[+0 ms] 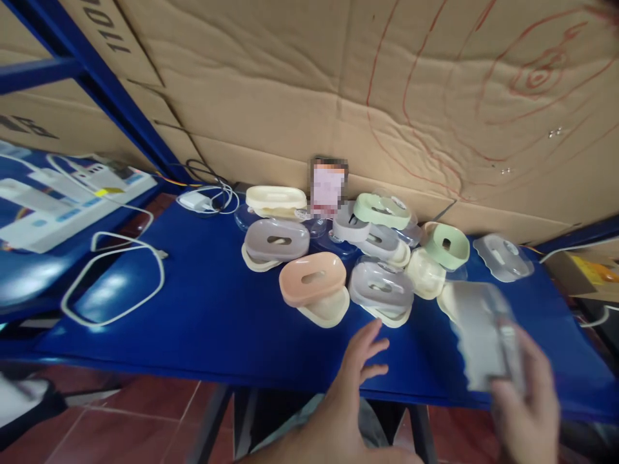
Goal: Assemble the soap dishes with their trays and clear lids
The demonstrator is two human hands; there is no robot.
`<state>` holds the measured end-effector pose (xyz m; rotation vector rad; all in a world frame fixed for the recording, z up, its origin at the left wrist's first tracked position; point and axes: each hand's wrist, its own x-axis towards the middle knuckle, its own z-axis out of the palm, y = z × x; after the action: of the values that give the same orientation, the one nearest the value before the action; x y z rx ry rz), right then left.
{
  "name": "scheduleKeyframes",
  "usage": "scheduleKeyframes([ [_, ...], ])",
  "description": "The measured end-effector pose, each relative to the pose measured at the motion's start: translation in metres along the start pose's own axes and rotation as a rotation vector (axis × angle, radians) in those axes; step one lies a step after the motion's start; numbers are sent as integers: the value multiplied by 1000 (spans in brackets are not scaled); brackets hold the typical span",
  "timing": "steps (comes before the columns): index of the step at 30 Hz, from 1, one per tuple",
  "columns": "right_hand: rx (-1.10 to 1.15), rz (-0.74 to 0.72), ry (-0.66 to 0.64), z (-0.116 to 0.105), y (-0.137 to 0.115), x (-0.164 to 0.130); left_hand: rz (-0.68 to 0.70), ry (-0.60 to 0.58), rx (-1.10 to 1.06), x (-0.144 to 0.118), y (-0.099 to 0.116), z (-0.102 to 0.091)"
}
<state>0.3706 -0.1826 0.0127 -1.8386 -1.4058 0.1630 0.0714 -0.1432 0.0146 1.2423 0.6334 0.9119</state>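
My right hand [527, 399] grips a greyish plastic soap dish piece [481, 335] with a wavy edge, raised over the right side of the table and blurred by motion. My left hand [358, 386] is held out above the front edge, fingers apart with nothing in them. Just beyond its fingertips lies a lavender soap dish [381, 287] on a cream tray. To the left of that, a peach soap dish [313, 278] rests partly over another cream tray [326, 306]. Partly behind the held piece, a cream part [447, 301] shows.
Several more soap dishes, including a grey one [276, 240] and a green one [445, 245], cluster toward the cardboard [271, 77]. A clear wavy-edged piece [503, 258] lies at right. A pixelated phone-like object [329, 187] leans behind. Cables and a power strip [72, 209] occupy the left.
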Motion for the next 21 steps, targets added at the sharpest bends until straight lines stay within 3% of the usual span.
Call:
scheduleKeyframes([
  [3,150,-352,-452,33,-58,-7,-84,41,-353,3,-6,11],
  [6,244,-569,-617,58,-99,19,-104,120,-414,1,0,-4],
  [8,238,-649,-603,73,-113,49,-76,297,-360,-7,-5,-19],
  [11,99,-719,-513,103,-118,97,-55,618,-310,-24,-30,-37],
  [14,-80,-770,-508,129,-114,128,-100,816,-328,-36,-57,-46],
  [17,-165,-810,-457,135,-117,126,-121,882,-358,-39,-65,-47],
  [19,-123,-858,-456,127,-127,109,-105,830,-362,-35,-60,-45],
  [21,-17,-920,-566,115,-139,85,-58,716,-348,-28,-50,-45],
])
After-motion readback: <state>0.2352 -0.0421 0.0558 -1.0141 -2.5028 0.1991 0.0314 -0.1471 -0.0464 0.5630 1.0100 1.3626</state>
